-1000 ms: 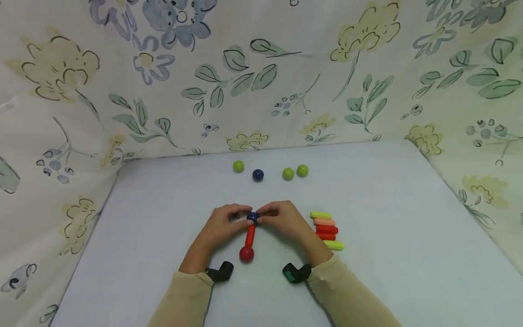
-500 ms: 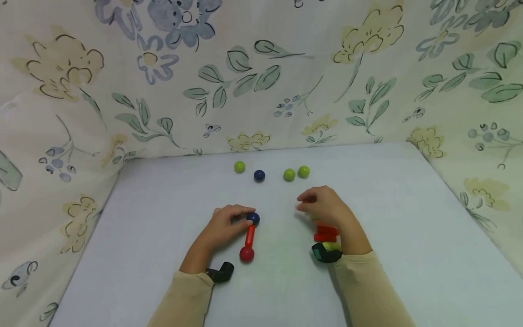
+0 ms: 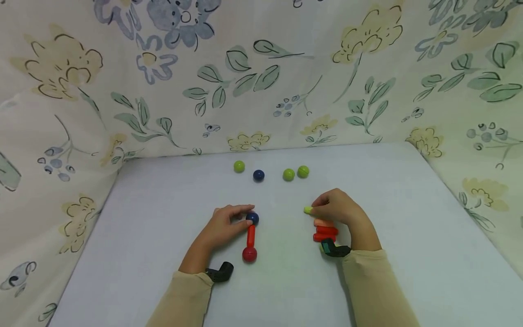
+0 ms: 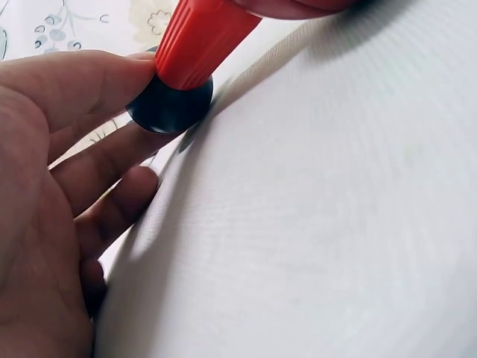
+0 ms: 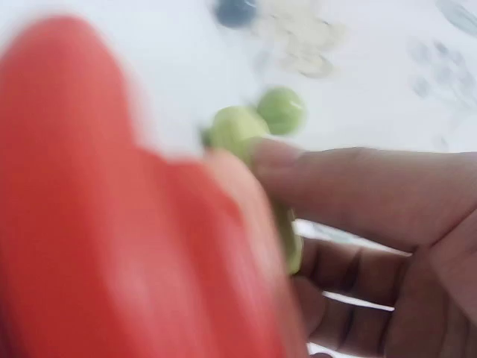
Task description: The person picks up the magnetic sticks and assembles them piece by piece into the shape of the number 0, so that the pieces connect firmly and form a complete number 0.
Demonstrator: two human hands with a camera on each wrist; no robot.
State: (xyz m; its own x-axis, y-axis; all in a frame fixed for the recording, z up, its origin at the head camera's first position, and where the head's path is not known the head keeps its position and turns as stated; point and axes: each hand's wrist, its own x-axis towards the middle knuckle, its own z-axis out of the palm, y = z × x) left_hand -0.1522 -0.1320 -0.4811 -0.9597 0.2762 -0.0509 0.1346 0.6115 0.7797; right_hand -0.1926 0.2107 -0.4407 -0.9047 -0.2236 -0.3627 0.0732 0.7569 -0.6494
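Observation:
My left hand [image 3: 225, 225] pinches a dark blue ball [image 3: 253, 218] between thumb and fingers. A ridged red rod [image 4: 197, 45] joins that ball to a red ball [image 3: 249, 254] nearer to me; all three lie in line on the white table. To the right, the thumb and fingers of my right hand [image 3: 340, 208] pinch a yellow-green rod [image 3: 308, 210], whose far part the hand hides. Just below that hand lie an orange rod [image 3: 323, 223] and two red rods [image 3: 327, 230], blurred and large in the right wrist view.
Farther back on the white table [image 3: 175, 186] sit a green ball [image 3: 239, 166], a loose dark blue ball [image 3: 259, 175] and two more green balls [image 3: 288, 174]. Behind the table hangs a floral cloth [image 3: 163, 113]. The right wrist camera [image 3: 334, 249] mostly covers another yellow-green rod.
My right hand has left the blue ball, moved right to the row of rods and taken hold of the farthest yellow-green one. The left hand keeps its place; the red ball shifted slightly right.

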